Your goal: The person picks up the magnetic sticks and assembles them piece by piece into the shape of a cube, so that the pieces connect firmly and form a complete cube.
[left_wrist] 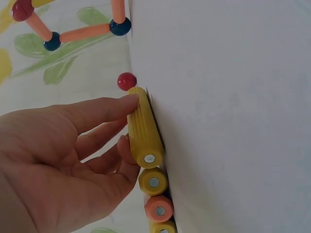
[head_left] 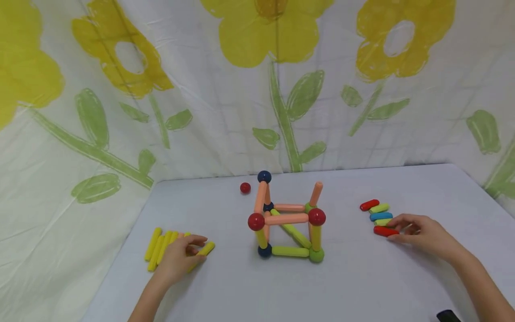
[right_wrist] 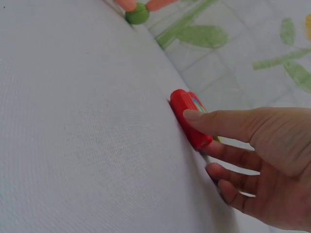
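My left hand [head_left: 177,260] pinches a yellow magnetic rod [left_wrist: 144,128] at the near end of a row of rods, fingertips along its ribbed side. Beside it lie several more yellow rods [head_left: 154,243] and an orange rod [left_wrist: 159,208], partly hidden by the hand in the head view. On the right, my right hand [head_left: 428,235] holds a short red rod [right_wrist: 181,108] between thumb and fingers, low over the table. Behind that rod are a blue rod [head_left: 381,216], two yellow-green rods and another red rod [head_left: 369,205].
Between the hands stands a frame of magnetic rods and balls [head_left: 286,218], with one orange rod [head_left: 316,193] sticking up at its back right. A loose red ball [head_left: 245,188] sits behind it. A flower-printed curtain [head_left: 225,134] borders the table's back; a black object [head_left: 448,315] shows bottom right.
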Available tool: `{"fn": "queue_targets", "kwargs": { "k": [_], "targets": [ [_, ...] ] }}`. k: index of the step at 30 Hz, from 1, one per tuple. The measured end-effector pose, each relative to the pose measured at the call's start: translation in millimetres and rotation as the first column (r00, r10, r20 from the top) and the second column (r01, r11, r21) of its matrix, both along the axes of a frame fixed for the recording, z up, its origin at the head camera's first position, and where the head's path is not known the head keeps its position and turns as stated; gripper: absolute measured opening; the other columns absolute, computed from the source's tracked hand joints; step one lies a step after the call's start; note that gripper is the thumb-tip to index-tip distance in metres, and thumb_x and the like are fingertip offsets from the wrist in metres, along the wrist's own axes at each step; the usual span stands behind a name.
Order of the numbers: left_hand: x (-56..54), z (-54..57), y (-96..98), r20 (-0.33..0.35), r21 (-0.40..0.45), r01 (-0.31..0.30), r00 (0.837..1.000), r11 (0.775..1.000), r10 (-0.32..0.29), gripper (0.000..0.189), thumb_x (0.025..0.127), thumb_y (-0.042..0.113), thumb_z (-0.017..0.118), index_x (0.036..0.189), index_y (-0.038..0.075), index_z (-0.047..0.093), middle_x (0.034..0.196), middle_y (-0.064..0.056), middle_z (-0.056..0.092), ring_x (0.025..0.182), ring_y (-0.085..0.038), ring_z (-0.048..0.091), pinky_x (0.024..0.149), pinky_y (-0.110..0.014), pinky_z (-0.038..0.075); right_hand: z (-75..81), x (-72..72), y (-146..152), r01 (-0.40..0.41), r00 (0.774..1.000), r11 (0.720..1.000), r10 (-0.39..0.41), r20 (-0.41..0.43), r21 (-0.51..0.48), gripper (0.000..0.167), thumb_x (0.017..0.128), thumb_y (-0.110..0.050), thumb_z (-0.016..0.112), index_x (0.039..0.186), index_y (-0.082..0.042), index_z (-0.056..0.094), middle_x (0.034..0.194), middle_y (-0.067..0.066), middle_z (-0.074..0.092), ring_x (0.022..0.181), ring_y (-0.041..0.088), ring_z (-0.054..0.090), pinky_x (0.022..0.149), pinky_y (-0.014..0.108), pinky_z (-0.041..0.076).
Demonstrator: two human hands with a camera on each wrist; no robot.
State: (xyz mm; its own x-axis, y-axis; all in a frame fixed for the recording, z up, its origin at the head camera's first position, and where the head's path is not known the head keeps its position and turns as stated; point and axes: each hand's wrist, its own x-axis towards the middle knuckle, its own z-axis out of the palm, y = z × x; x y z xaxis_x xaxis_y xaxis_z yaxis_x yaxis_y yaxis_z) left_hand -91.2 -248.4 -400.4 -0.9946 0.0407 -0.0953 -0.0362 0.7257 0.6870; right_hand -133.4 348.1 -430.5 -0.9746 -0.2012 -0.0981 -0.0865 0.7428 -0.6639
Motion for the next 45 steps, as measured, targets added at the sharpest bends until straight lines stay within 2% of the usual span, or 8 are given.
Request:
{"fn": "queue_targets", "kwargs": {
  "k": [7,13,17,20,27,31,36,45],
  "targets": [
    [0.1,-3.4,3.9,0.001,-0.057,0.027,1.000,0.998,-0.027,0.029,0.086,0.004,0.086,0.114,0.001,0.077,0.100,-0.001,0.073,0.087,-0.014,0.064,0.074,-0.025,0.054,-0.9,-0.2,-8.6,0.019,1.000,0.998,-0.019,-0.002,0.054,0.030,0.093,-0.021,0.083,0.115,-0.003,0.074,0.098,0.003,0.066,0.083,0.016,0.056,0.065,0.023,0.050],
    [2.3,-4.3,5.4,-0.019,-0.006,0.078,0.997,0.997,-0.078,0.028,0.089,0.003,0.082,0.116,-0.001,0.076,0.102,-0.004,0.074,0.088,-0.015,0.066,0.075,-0.025,0.057,-0.5,0.9,-15.6,0.012,1.000,0.998,-0.012,-0.004,0.060,0.030,0.093,-0.024,0.082,0.115,-0.005,0.075,0.098,0.003,0.065,0.081,0.012,0.056,0.063,0.024,0.051],
    [1.6,0.2,4.0,-0.068,0.029,0.111,0.992,0.993,-0.109,0.028,0.092,0.001,0.079,0.120,-0.002,0.075,0.110,-0.009,0.074,0.091,-0.017,0.067,0.078,-0.025,0.058,4.0,0.9,-17.2,-0.012,1.000,0.999,0.012,-0.016,0.032,0.031,0.095,-0.023,0.081,0.118,-0.004,0.074,0.106,0.007,0.070,0.086,0.014,0.061,0.065,0.024,0.055],
    [-0.7,8.9,3.9,-0.103,0.053,0.129,0.987,0.990,-0.124,0.029,0.094,0.001,0.076,0.123,-0.002,0.074,0.116,-0.013,0.074,0.094,-0.019,0.067,0.077,-0.024,0.058,9.5,-0.3,-18.7,-0.037,0.998,0.999,0.037,-0.045,0.006,0.027,0.096,-0.019,0.079,0.119,-0.006,0.074,0.109,0.007,0.072,0.089,0.015,0.064,0.067,0.024,0.056],
    [-8.8,41.1,12.3,-0.216,0.113,0.155,0.968,0.981,-0.128,0.030,0.100,0.008,0.072,0.129,0.003,0.072,0.123,-0.013,0.071,0.102,-0.022,0.067,0.079,-0.024,0.058,31.0,-5.4,-32.0,-0.081,0.987,0.996,0.075,-0.144,-0.038,0.026,0.098,-0.016,0.077,0.122,-0.008,0.073,0.115,0.008,0.073,0.087,0.000,0.063,0.070,0.024,0.056],
    [-15.8,62.3,27.3,-0.265,0.161,0.213,0.950,0.964,-0.166,0.032,0.103,0.010,0.068,0.135,0.005,0.070,0.127,-0.012,0.070,0.107,-0.025,0.066,0.085,-0.025,0.058,51.1,-9.2,-42.9,-0.090,0.979,0.994,0.077,-0.186,-0.060,0.029,0.100,-0.017,0.075,0.127,-0.007,0.071,0.115,0.007,0.073,0.088,0.002,0.064,0.070,0.024,0.056],
    [-28.3,84.1,54.7,-0.307,0.210,0.273,0.930,0.939,-0.202,0.032,0.104,0.010,0.068,0.135,0.008,0.071,0.121,-0.009,0.068,0.105,-0.025,0.066,0.084,-0.024,0.058,75.7,-14.6,-60.9,-0.105,0.962,0.989,0.076,-0.261,-0.101,0.027,0.101,-0.013,0.072,0.128,-0.006,0.071,0.112,0.006,0.072,0.089,0.007,0.065,0.070,0.024,0.057],
    [-37.5,107.6,96.4,-0.426,0.272,0.389,0.869,0.880,-0.253,0.029,0.100,0.006,0.071,0.129,0.007,0.075,0.119,-0.007,0.071,0.103,-0.022,0.062,0.080,-0.024,0.058,106.6,-12.6,-99.5,-0.117,0.933,0.978,0.048,-0.356,-0.175,0.027,0.101,-0.014,0.073,0.127,-0.010,0.072,0.111,0.004,0.071,0.088,0.009,0.067,0.070,0.024,0.059]
  ]
}}
